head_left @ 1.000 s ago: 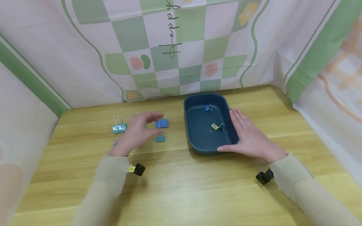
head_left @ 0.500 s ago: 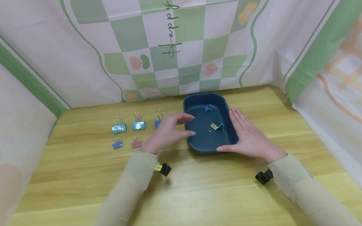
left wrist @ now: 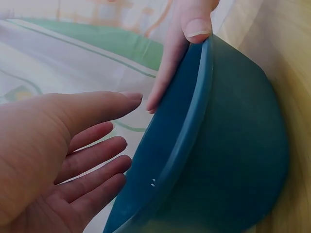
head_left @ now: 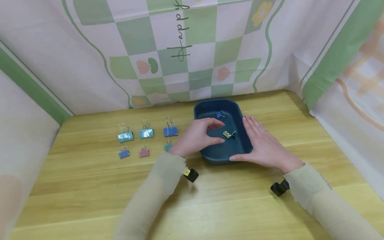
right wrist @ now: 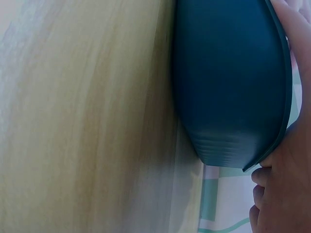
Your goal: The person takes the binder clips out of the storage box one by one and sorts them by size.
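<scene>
My left hand hovers over the left side of a dark blue plastic tray, its thumb and fingers spread apart with nothing between them. In the left wrist view those fingers are relaxed, beside the tray's rim. My right hand rests against the tray's right front corner, fingers straight along the right side and thumb on the front rim. Inside the tray lie a small blue binder clip and a gold patterned binder clip with a dark bit beside it, just right of my left fingertips.
Left of the tray, binder clips stand in two rows: two light blue and a blue one behind; small blue, pink and teal ones in front. A patterned curtain hangs behind the wooden table.
My left hand has moved right, from above the binder clips to over the tray, uncovering most of the clips. The right hand and the tray have stayed in place.
</scene>
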### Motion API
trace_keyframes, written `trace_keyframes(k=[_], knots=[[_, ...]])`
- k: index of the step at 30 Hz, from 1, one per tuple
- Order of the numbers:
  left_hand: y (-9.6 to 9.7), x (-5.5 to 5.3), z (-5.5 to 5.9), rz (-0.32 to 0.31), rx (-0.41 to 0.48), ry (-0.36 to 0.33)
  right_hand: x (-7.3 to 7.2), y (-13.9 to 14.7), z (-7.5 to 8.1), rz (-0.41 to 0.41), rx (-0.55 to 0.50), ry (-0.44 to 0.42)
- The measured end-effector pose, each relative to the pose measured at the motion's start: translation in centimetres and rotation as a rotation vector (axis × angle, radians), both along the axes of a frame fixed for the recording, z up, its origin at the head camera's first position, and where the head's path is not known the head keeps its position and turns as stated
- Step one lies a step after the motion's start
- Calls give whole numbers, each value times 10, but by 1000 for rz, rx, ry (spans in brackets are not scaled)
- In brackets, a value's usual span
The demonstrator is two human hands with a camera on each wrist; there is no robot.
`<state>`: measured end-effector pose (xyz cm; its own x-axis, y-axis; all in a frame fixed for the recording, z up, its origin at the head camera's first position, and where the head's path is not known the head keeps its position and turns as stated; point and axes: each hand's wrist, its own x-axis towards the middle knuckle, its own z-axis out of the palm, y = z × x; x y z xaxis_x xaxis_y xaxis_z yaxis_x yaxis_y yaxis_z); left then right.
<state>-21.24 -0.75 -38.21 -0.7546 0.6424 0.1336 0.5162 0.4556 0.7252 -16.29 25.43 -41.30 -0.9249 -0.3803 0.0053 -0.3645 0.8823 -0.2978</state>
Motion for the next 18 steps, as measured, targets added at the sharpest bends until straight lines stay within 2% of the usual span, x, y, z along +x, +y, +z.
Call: trace_keyframes(k=[10, 18], knots=[[24, -15, -10, 2, -7, -23, 0, -1, 2, 7, -3, -2], [39, -25, -9, 9, -58, -14, 1, 0, 0, 6, 1, 3]])
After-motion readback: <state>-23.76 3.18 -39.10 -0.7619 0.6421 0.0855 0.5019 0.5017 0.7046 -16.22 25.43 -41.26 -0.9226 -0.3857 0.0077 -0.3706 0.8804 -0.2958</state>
